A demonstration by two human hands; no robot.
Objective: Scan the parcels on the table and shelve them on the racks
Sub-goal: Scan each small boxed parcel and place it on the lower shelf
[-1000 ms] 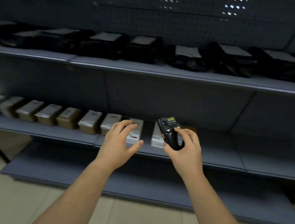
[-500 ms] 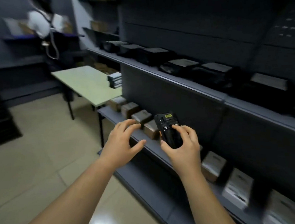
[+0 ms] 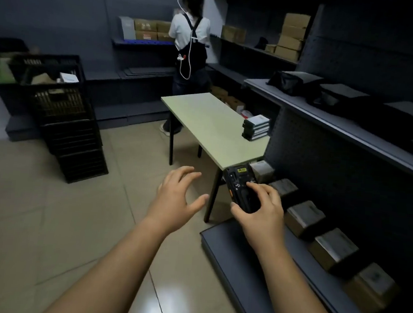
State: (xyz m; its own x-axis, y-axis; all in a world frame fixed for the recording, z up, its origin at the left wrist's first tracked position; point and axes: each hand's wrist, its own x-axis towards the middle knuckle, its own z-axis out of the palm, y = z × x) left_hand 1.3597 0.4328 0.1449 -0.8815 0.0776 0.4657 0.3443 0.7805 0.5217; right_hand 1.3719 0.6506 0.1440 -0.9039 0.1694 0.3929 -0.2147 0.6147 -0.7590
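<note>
My right hand [image 3: 262,211] grips a black handheld scanner [image 3: 241,185], held over the near corner of the pale green table [image 3: 210,124]. My left hand [image 3: 175,197] hovers beside it with fingers spread, holding nothing. A small stack of dark flat parcels [image 3: 256,127] with white labels sits on the table's right edge. Several brown boxed parcels [image 3: 305,216] stand in a row on the lower shelf of the grey rack [image 3: 340,128] to my right. Black bagged parcels [image 3: 294,83] lie on the shelf above them.
A person [image 3: 188,52] in a white cap stands with their back to me beyond the table, at a far rack holding cardboard boxes [image 3: 291,36]. Stacked black crates [image 3: 62,108] stand at the left. Tiled floor lies open between crates and table.
My view has swung left from facing the rack to looking along the aisle at the table. My left hand came off the shelved parcel; the right hand still holds the scanner.
</note>
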